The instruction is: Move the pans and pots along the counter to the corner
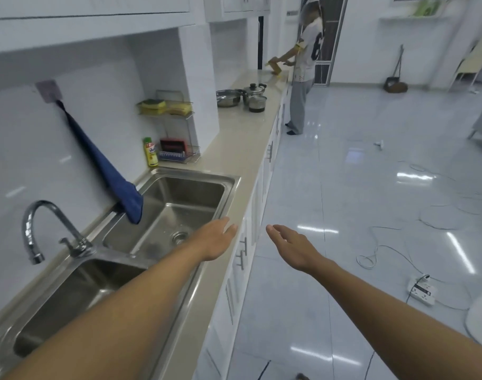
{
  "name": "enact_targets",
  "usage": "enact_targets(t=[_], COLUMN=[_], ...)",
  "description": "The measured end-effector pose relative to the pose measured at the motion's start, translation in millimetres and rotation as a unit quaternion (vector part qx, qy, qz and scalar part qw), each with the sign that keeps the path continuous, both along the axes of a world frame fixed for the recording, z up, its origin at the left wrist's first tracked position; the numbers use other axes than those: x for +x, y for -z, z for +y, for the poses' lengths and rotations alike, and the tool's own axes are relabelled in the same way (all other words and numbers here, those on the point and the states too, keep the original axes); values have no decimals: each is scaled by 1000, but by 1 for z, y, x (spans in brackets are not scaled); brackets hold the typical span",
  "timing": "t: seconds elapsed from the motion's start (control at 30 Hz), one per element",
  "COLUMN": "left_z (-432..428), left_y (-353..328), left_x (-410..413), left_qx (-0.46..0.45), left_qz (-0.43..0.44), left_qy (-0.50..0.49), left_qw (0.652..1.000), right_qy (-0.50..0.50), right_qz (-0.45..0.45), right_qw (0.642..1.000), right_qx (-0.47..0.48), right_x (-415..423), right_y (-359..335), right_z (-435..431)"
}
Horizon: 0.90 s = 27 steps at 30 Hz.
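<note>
We reach both arms forward beside the sink (163, 212), left hand (216, 238) and right hand (292, 244) empty with relaxed fingers. The pans and pots (244, 97) sit clustered far beyond the sink along the counter (234, 149), not yet reachable.

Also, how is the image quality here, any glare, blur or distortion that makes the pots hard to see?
Head view: the wide lens curves the counter; glare streaks shine on the floor; the pots are far, small and soft; the person is blurred; the left hand and right hand look clearer.
</note>
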<state>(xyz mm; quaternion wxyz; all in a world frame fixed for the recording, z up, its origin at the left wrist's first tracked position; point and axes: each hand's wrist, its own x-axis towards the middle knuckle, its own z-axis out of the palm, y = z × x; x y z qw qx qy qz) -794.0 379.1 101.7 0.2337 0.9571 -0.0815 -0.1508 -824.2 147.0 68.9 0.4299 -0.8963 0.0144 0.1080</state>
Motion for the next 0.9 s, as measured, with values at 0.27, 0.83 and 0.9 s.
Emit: enact_targets(t=[0.27,0.83,0.9], left_z=[-73,-208,-217], left_y=[-2,-2,-5], left_x=[115,336,367], left_qx=[3,11,9], left_qz=[-5,-11,-18], left_qy=[-15,1,9], left_qw=[1000,1000,1000], right_qy=[-19,7,16], right_qz=[-12,-10,-13], right_qw=[1000,1000,1000], right_qx=[-1,6,3], right_x=[120,331,360], right_y=[-12,-17,-18], right_z=[-75,-203,-211])
